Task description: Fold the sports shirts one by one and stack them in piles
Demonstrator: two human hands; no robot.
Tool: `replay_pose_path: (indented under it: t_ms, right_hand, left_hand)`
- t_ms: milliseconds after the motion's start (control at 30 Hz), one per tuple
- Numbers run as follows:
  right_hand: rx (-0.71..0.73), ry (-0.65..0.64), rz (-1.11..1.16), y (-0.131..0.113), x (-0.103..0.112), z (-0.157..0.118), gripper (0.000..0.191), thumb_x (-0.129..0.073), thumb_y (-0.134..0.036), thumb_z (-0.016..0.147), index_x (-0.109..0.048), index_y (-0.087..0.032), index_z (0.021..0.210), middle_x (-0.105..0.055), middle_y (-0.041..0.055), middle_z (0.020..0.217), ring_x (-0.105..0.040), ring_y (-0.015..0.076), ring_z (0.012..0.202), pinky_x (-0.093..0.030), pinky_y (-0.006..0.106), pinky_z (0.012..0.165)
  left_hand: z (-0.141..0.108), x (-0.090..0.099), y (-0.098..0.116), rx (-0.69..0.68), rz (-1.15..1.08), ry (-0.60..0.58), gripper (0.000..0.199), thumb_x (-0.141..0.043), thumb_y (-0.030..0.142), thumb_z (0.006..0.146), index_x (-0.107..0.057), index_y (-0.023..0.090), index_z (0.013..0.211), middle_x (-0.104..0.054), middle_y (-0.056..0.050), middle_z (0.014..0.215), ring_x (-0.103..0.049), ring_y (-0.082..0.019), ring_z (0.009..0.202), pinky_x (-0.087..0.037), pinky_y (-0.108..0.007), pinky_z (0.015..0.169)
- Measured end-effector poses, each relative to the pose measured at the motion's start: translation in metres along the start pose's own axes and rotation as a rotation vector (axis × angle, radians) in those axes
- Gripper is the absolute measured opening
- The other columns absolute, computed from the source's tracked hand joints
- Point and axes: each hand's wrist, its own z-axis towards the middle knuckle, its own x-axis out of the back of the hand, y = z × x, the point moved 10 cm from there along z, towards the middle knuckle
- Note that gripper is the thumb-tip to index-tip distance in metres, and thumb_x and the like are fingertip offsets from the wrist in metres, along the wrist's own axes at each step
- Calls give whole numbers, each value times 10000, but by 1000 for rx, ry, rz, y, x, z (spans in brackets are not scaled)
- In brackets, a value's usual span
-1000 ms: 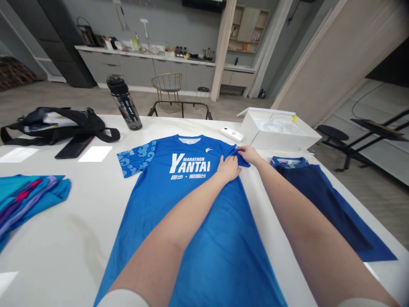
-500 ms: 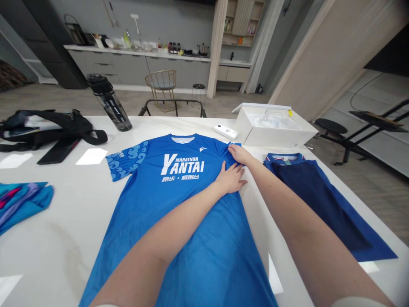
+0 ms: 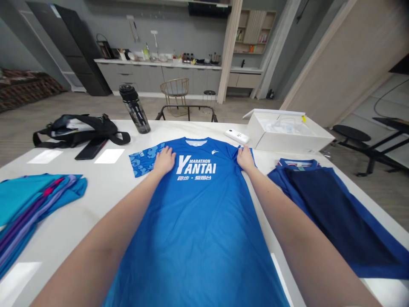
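A blue T-shirt (image 3: 198, 221) with white "MARATHON YANTAI" lettering lies front up on the white table, its collar away from me. My left hand (image 3: 165, 160) rests on the shirt at the shoulder seam, beside the wave-patterned sleeve (image 3: 142, 160); its fingers look slightly apart. At the opposite shoulder, my right hand (image 3: 245, 159) has its fingers closed on the cloth near the other sleeve. That sleeve is partly covered by the hand and looks bunched. The shirt's lower hem runs out of view.
Folded teal and purple clothes (image 3: 41, 204) lie left; dark blue garments (image 3: 335, 213) lie right. Beyond stand a black bottle (image 3: 136, 111), a black waist bag (image 3: 79, 130), a dark phone (image 3: 90, 149), a white handheld device (image 3: 237, 136) and an open white box (image 3: 287, 140).
My left hand has moved from the shirt's right chest across to its left shoulder seam. My right hand stays at the right shoulder. The view has shifted, showing more of the left side.
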Motion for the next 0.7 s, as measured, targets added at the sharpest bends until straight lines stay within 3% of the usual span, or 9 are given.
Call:
replay_pose_path:
  t_ms: [100, 200, 367, 567, 633, 700]
  right_hand:
    - [-59, -8, -24, 12, -3, 1, 596, -203, -360, 1043, -393, 10, 1470, -478, 281, 1471, -442, 319, 1386, -329, 414, 1137]
    - [-73, -23, -56, 18, -7, -3, 656, -260, -428, 1029, -419, 46, 1453, -434, 311, 1499, -381, 367, 1430, -271, 474, 1171]
    - [-154, -58, -167, 27, -14, -9, 853, -299, -580, 989, -293, 82, 1526, -255, 311, 1603, -205, 392, 1514, -152, 510, 1222]
    - [-299, -72, -219, 31, -11, -7, 990, -337, -648, 955, -223, 159, 1518, -210, 351, 1599, -167, 415, 1519, -124, 530, 1229]
    - [-243, -24, -221, 19, -4, -4, 943, -342, -613, 970, -251, 156, 1508, -245, 356, 1585, -184, 416, 1514, -116, 543, 1227]
    - [-81, 26, -210, -8, 1, 0, 856, -334, -566, 993, -287, 112, 1514, -274, 326, 1589, -198, 390, 1516, -119, 523, 1231]
  left_hand:
    - [13, -9, -68, 86, 38, -139, 670, -177, 515, 1030, -320, 153, 1576, -240, -103, 1664, -208, -284, 1541, -178, -539, 1238]
    - [10, -11, -94, 103, 69, -170, 726, -157, 609, 1002, -254, 217, 1605, -171, -61, 1683, -158, -281, 1554, -142, -548, 1242]
    - [-1, -9, -101, 175, 74, -157, 815, -121, 693, 955, -228, 226, 1614, -140, -51, 1690, -125, -291, 1559, -116, -560, 1243]
    - [-7, -5, -104, 252, 34, -121, 839, -147, 704, 943, -254, 201, 1606, -156, -87, 1686, -126, -326, 1555, -93, -605, 1232]
    - [-6, -2, -101, 239, 25, -100, 806, -154, 672, 959, -294, 190, 1591, -194, -103, 1678, -159, -332, 1548, -103, -625, 1223]
    - [-1, 4, -94, 185, 34, -67, 757, -166, 616, 983, -327, 171, 1573, -232, -117, 1667, -193, -325, 1539, -111, -625, 1220]
